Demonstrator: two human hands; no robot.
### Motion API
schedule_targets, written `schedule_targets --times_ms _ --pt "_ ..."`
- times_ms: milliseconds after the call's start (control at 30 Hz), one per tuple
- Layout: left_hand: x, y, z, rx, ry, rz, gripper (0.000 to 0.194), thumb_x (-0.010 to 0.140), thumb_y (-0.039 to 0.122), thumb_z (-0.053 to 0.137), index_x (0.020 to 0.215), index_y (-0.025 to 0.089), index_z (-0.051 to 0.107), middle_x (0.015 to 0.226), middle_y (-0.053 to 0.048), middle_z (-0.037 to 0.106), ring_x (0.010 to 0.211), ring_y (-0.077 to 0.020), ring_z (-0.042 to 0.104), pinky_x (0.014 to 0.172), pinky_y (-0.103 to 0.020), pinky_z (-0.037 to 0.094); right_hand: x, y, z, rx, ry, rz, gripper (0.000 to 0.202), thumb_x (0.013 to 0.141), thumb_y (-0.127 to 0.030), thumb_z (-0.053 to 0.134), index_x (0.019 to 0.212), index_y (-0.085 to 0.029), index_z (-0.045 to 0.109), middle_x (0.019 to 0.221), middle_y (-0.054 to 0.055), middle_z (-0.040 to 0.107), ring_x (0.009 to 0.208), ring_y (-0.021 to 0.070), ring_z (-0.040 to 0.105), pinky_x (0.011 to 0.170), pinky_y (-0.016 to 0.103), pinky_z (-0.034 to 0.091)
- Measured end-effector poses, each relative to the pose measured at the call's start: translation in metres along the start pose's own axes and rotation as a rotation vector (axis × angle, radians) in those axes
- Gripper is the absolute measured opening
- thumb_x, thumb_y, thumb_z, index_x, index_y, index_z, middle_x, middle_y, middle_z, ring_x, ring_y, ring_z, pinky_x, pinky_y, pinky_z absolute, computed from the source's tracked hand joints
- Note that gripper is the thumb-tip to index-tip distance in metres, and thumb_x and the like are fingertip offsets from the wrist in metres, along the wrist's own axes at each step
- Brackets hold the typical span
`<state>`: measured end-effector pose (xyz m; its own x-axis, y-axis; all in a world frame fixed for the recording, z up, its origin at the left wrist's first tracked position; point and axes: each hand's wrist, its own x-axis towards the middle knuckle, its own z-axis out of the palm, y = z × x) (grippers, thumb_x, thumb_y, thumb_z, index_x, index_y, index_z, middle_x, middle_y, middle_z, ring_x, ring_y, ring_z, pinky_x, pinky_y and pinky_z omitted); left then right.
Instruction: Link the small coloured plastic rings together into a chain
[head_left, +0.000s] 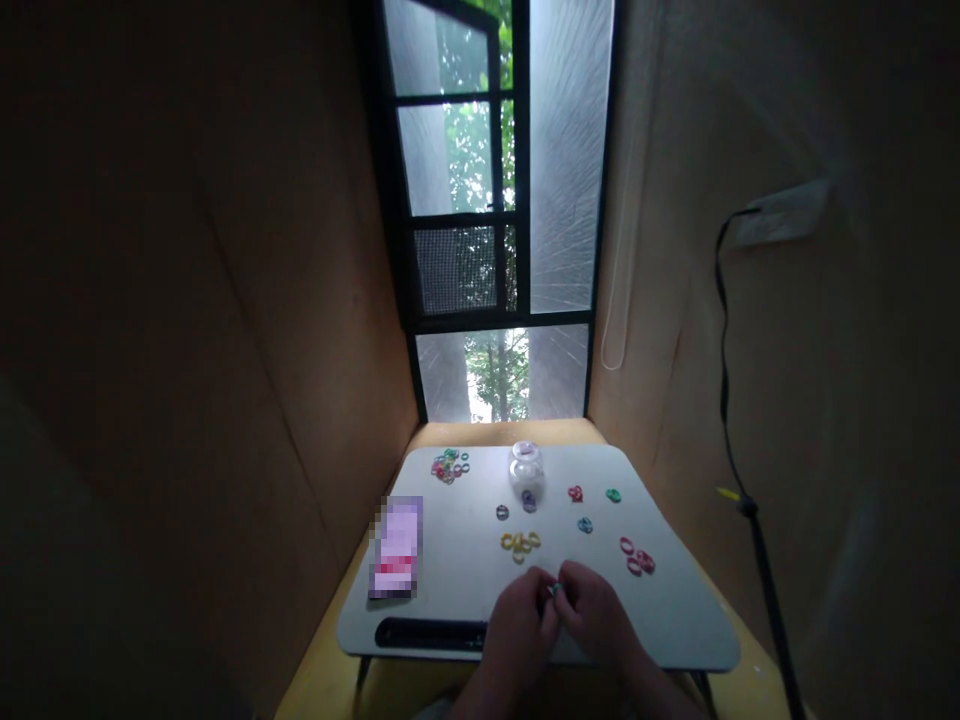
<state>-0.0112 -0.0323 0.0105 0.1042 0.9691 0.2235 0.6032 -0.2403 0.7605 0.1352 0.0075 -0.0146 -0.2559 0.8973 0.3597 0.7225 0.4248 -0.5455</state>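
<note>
Pinching a small greenish item [556, 590] (shape mostly hidden) between them, left hand [523, 612] and right hand [591, 604] meet at the table [442, 590]'s near side; yellow rings [517, 544] lie just beyond, pink rings [645, 561] rightward.

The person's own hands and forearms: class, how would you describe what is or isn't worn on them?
The left hand and right hand show no gloves. The left forearm and right forearm show no sleeves, and no watch or bracelet is visible. Finer details, such as rings, cannot be told in the dim light.
</note>
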Motion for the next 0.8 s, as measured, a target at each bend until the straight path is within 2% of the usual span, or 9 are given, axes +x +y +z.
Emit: schedule_targets --times_ms 567,800 --pt "-0.0004 0.0013 0.0037 0.001 -0.003 -0.008 0.012 0.083 0.018 0.049 0.090 0.019 0.058 0.080 -0.001 0.063 0.072 -0.0137 0.054 0.065 -0.024 0.035 -0.0016 -0.0028 -0.0034 -0.021 0.011 0.007 0.009 0.076 -0.019 0.044 0.067 -0.020 0.044 0.065 -0.001 0.053 0.063 0.0133 0.047 0.059 0.026 0.028" --pt "-0.0028 0.0014 0.0041 0.031 0.017 -0.005 0.011 0.083 0.018 0.048 0.088 0.018 0.058 0.082 -0.002 0.064 0.073 -0.0147 0.055 0.067 -0.025 0.036 -0.0037 -0.0003 0.0013 -0.026 0.024 0.000 0.010 0.077 -0.018 0.045 0.067 -0.020 0.044 0.067 -0.001 0.054 0.063 0.0135 0.048 0.060 0.025 0.029"
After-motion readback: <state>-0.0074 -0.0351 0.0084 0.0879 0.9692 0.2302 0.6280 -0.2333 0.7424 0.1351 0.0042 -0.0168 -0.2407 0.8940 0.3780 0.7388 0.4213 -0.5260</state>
